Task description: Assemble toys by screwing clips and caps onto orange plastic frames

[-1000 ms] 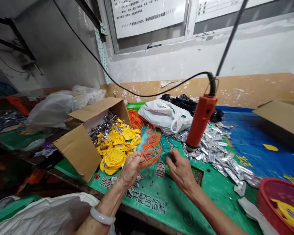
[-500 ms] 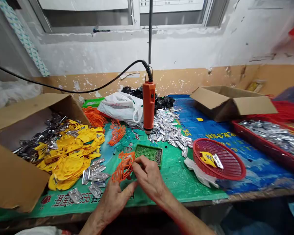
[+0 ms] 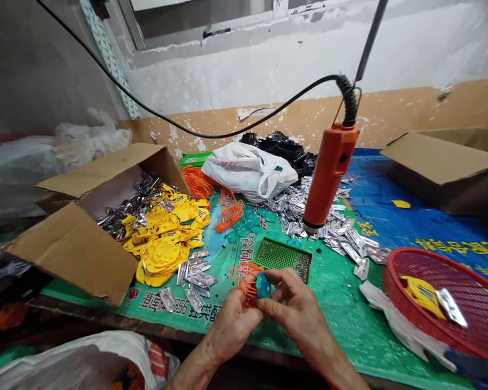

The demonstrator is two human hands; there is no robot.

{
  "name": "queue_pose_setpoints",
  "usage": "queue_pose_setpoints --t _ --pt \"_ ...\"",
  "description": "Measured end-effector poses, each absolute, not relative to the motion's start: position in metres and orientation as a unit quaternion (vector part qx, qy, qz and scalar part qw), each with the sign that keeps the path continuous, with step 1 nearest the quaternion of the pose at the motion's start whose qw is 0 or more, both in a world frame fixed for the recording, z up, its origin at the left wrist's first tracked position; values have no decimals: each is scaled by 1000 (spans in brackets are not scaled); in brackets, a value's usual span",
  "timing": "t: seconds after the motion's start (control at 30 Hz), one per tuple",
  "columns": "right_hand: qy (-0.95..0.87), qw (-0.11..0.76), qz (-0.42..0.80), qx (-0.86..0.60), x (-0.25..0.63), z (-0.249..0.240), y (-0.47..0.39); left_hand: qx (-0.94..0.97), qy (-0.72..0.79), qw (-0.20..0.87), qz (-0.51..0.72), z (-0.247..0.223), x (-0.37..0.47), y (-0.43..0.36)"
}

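My left hand (image 3: 236, 318) is closed on an orange plastic openwork piece (image 3: 244, 273) above the front of the green-covered table. A small translucent teal plastic piece (image 3: 263, 285) is pinched in my right hand (image 3: 296, 304), against the right side of the orange piece. The fingers partly hide where the two parts meet. Just beyond my hands lies a green perforated tray (image 3: 282, 252) with small metal bits gathered at its right side. An orange electric screwdriver (image 3: 331, 176) hangs above and behind the tray. More teal pieces (image 3: 250, 218) lie behind the tray.
An open carton (image 3: 77, 252) at left spills yellow plastic parts (image 3: 166, 254) and dark metal ones. Silvery parts (image 3: 352, 241) are heaped behind the tray. A red basket (image 3: 390, 281) holds a yellow part. A white bag (image 3: 248, 170) sits at the back; a carton (image 3: 443, 162) stands right.
The view has turned left, so the table's things appear farther right. A teal piece now shows in my right hand, against the orange piece. My left hand still grips the orange piece.
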State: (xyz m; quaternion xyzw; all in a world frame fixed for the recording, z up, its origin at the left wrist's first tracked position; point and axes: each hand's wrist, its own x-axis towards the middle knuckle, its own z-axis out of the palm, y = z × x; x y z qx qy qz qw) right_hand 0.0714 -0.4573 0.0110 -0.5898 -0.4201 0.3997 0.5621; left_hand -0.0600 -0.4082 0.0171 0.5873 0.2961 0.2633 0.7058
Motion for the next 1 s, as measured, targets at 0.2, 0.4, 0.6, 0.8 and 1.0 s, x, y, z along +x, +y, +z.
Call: queue_pose_setpoints --t 0.2,0.4,0.6,0.8,1.0 --pt "-554 521 247 -600 73 15 -457 435 230 809 323 9 -56 -409" --pt "-605 514 167 -585 80 10 -462 279 263 847 368 3 -51 -409" --pt "-616 483 134 -607 95 11 -471 226 297 861 345 5 -52 -406" --pt "-663 413 67 -621 83 11 -470 247 274 857 361 -1 -46 -412" --pt "-676 386 112 -618 83 7 -467 251 291 851 359 -1 -48 -414"
